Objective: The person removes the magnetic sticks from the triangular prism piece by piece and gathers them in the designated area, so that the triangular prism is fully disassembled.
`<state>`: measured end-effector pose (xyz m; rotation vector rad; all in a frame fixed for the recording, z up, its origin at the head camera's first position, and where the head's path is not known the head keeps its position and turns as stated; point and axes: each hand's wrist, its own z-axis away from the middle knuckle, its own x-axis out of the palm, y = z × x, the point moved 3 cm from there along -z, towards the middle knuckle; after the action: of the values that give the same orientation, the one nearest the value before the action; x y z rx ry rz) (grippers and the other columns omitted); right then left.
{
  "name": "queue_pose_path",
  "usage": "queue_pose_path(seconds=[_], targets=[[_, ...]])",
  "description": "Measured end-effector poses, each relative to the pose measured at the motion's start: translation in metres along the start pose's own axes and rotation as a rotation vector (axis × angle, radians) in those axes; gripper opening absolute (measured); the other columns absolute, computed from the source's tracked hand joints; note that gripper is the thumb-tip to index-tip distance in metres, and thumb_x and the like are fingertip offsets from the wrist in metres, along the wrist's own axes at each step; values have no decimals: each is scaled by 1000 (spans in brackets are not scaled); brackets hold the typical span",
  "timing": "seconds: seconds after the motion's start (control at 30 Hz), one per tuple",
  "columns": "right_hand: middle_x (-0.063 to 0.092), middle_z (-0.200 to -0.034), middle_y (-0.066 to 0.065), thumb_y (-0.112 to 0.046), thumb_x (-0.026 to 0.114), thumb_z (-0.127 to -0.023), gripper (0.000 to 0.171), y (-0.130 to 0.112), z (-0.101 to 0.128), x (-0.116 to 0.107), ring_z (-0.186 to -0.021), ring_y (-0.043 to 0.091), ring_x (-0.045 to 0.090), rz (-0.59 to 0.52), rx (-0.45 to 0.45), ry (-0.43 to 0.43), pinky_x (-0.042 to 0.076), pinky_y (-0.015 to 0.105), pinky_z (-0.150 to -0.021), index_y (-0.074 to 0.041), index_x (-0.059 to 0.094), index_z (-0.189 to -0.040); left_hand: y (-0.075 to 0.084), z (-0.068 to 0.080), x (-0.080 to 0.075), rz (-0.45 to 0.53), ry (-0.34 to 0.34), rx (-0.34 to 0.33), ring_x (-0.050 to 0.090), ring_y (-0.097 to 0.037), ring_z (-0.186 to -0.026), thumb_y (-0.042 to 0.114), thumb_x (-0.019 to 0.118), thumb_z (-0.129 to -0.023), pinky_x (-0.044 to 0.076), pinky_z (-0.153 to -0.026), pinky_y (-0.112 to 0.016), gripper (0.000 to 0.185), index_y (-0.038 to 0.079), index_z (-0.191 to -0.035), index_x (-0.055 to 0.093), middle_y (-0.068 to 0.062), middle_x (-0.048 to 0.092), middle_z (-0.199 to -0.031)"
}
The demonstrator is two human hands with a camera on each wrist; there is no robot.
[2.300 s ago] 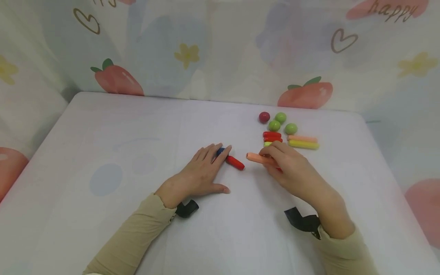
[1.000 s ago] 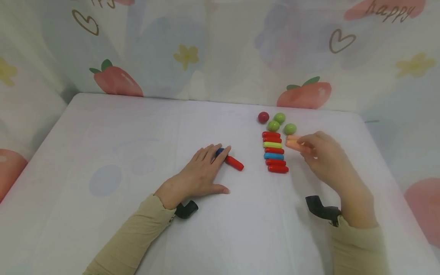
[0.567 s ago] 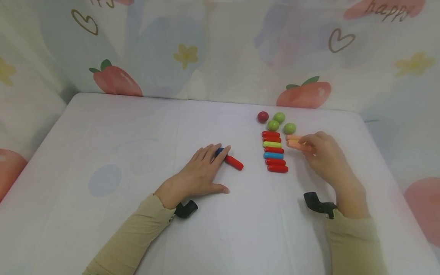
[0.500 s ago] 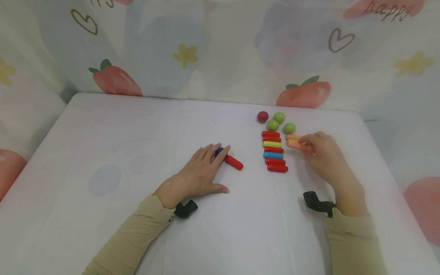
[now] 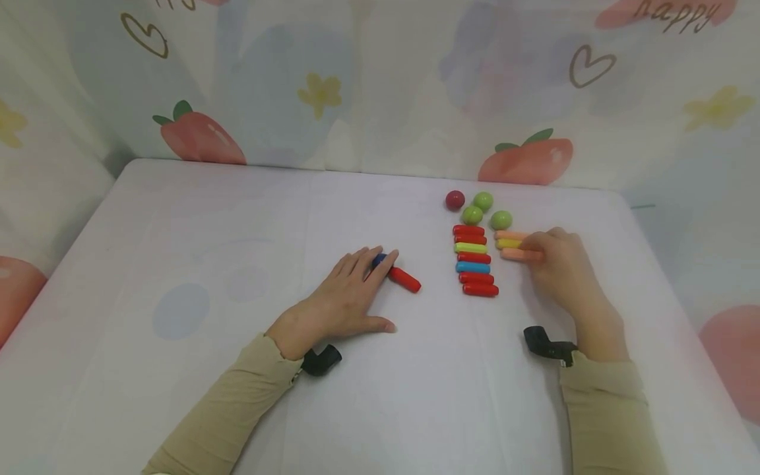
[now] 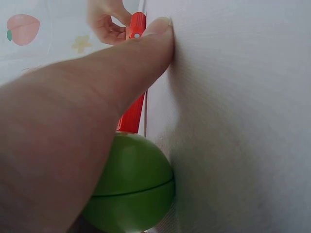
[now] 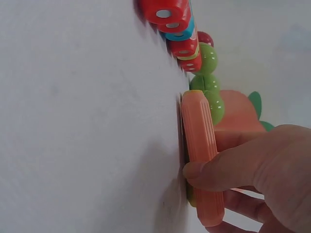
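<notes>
White table (image 5: 237,218), right hand (image 5: 561,264) pinching a smooth, round-ended peach stick (image 5: 515,254); left hand (image 5: 344,300) flat, fingers straight.

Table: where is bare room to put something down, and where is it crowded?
Bare cloth spans the table to the outer side of the left hand, and the near strip between the sleeves. Crowded: the stick column, balls and right hand.

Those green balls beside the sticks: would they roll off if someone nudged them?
Probably: the green balls are round and glossy, so likely hard and free-rolling on the flat table. The red ball and red sticks nearby might stop them.
</notes>
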<state>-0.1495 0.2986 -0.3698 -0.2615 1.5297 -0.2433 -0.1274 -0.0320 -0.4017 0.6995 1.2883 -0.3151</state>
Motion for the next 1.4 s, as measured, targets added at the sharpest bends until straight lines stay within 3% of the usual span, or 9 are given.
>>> queue_pose_path(seconds=[0.67,1.03,1.4], targets=[[51,-115,25,-1,62,-92,31,-1,-3,2,-114,43,42,-18,49,-21,50,60,-89,3,61,-122,-2,0,-1,32,-10,-11,16,-34,-152,68,66,-81,16,-125,-49,113,21,-161,1,-12,13,-165],[51,-119,23,-12,71,-91,33,-38,11,-15,-117,43,43,-89,-67,93,49,62,-91,3,62,-118,-1,1,-1,36,4,4,17,-35,-152,68,67,-81,16,-124,-49,113,20,-161,3,-13,14,-164],[57,-116,21,-1,70,-87,27,-73,19,-12,-107,38,51,-87,-224,119,56,56,-80,-2,63,-113,-1,0,-1,18,1,-3,17,-34,-152,69,66,-81,17,-124,-49,113,20,-161,2,-13,14,-164]])
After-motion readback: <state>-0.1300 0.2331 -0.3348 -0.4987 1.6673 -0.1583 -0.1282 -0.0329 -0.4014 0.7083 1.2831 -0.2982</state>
